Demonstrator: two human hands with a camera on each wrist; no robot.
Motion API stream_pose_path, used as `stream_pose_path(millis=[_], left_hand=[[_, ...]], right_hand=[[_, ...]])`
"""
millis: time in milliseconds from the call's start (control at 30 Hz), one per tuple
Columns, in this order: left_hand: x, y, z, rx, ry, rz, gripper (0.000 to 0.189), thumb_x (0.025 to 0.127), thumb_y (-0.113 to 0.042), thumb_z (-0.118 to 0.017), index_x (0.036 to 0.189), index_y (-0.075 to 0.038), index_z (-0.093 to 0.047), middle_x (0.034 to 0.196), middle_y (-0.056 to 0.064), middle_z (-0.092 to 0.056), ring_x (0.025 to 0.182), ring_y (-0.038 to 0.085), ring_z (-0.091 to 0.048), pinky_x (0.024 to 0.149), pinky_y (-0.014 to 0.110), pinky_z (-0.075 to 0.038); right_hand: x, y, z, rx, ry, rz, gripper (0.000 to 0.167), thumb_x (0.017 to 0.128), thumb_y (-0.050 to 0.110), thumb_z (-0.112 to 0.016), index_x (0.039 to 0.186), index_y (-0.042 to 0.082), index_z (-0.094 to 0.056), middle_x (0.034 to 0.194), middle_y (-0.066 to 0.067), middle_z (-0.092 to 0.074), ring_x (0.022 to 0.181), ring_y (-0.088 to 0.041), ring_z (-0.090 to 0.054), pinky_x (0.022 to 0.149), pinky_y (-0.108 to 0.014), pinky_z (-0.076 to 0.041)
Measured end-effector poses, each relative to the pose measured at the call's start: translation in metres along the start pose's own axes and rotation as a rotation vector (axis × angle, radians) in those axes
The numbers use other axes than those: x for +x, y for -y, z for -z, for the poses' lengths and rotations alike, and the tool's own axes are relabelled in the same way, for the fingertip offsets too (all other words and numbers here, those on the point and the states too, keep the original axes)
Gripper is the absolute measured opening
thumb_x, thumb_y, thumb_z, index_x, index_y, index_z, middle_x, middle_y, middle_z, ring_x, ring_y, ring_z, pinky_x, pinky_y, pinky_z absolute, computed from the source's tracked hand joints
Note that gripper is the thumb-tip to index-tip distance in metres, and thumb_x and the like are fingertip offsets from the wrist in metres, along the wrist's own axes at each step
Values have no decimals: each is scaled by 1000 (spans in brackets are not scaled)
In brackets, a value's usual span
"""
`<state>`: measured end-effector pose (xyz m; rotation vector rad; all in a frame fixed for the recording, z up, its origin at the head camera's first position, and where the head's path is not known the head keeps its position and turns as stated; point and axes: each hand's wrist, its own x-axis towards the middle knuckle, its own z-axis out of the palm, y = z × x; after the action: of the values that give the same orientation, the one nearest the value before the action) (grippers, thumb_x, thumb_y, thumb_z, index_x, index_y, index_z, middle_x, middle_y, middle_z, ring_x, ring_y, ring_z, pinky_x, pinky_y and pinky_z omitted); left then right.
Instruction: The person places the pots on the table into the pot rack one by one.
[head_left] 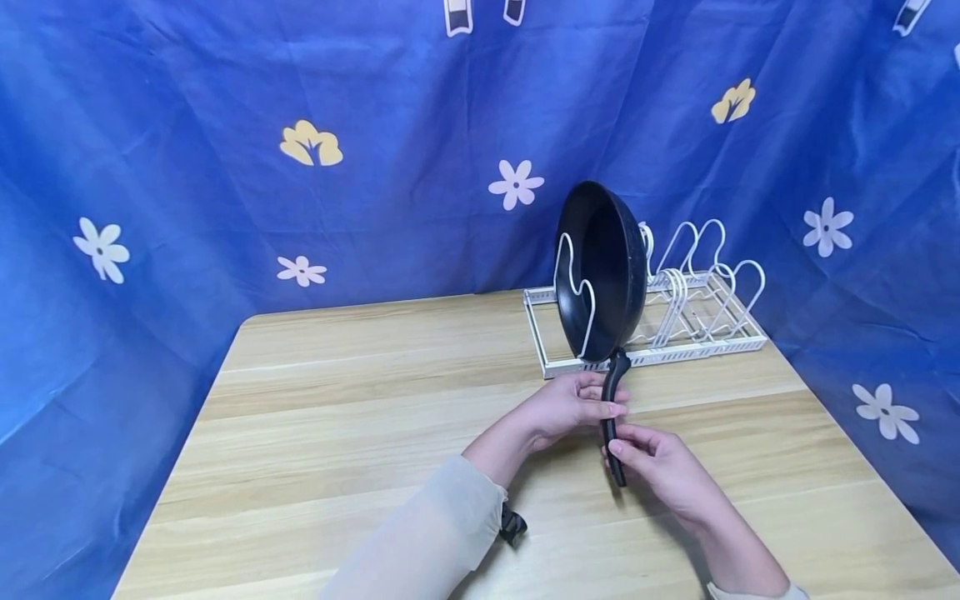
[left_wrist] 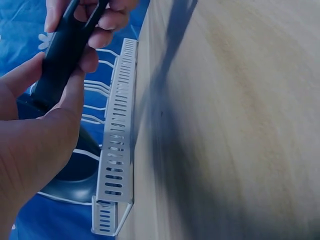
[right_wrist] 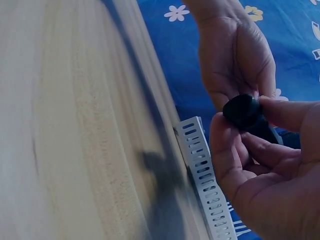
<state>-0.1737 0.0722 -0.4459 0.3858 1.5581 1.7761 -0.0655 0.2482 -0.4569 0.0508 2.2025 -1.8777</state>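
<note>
A black frying pan (head_left: 611, 267) stands on its edge in the left part of a white wire rack (head_left: 701, 352), its inside facing left. One curved white divider crosses in front of the pan's open side. The pan's black handle (left_wrist: 62, 55) points out over the table toward me. My left hand (head_left: 573, 406) grips the handle near the pan, thumb on one side and fingers on the other. Closer to the handle's free end, my right hand (head_left: 660, 467) pinches it between thumb and fingers. In the right wrist view the handle's end (right_wrist: 242, 111) shows between the right fingertips.
Several white wire dividers (head_left: 678, 304) rise from the rack to the right of the pan. The rack stands at the back right of the wooden table (head_left: 360, 433). Blue patterned cloth (head_left: 390, 167) hangs behind and along the sides.
</note>
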Motion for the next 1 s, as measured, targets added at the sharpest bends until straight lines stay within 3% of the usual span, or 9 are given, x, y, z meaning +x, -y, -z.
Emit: stream_pose_path(millis=[100, 200, 300, 500, 1000], left_hand=[[2, 3, 1, 7, -23, 1, 54, 101, 0, -72, 149, 10, -52, 147, 30, -66, 122, 19, -73, 107, 32, -61], [3, 5, 3, 13, -52, 5, 48, 100, 0, -73, 145, 8, -56, 145, 29, -68, 115, 13, -73, 106, 31, -61], [3, 6, 3, 4, -75, 11, 41, 103, -2, -70, 141, 7, -59, 142, 30, -69, 114, 19, -75, 107, 34, -62], [6, 10, 5, -8, -99, 27, 36, 108, -5, -64, 141, 8, -59, 140, 28, -71, 129, 37, -72, 112, 41, -60], [12, 20, 8, -26, -111, 26, 34, 108, -1, -61, 140, 11, -59, 144, 30, -68, 133, 39, -70, 116, 43, -57]], right_hand=[[2, -1, -4, -67, -46, -20, 50, 107, 9, -65, 145, -21, -52, 128, -31, -73, 98, 0, -72, 87, -19, -61], [5, -3, -6, -127, -71, -27, 49, 105, 8, -68, 144, -19, -54, 124, -28, -76, 93, -2, -72, 82, -21, -62], [9, -4, -8, -167, -89, -33, 46, 104, 7, -69, 142, -17, -58, 124, -28, -76, 95, -7, -73, 82, -20, -62], [14, -6, -12, -220, -117, -38, 44, 103, 8, -72, 139, -14, -63, 120, -24, -79, 100, -18, -77, 81, -19, -62], [24, -12, -18, -337, -160, -55, 39, 101, 7, -74, 134, -11, -69, 109, -14, -82, 94, -12, -74, 78, -16, -59]])
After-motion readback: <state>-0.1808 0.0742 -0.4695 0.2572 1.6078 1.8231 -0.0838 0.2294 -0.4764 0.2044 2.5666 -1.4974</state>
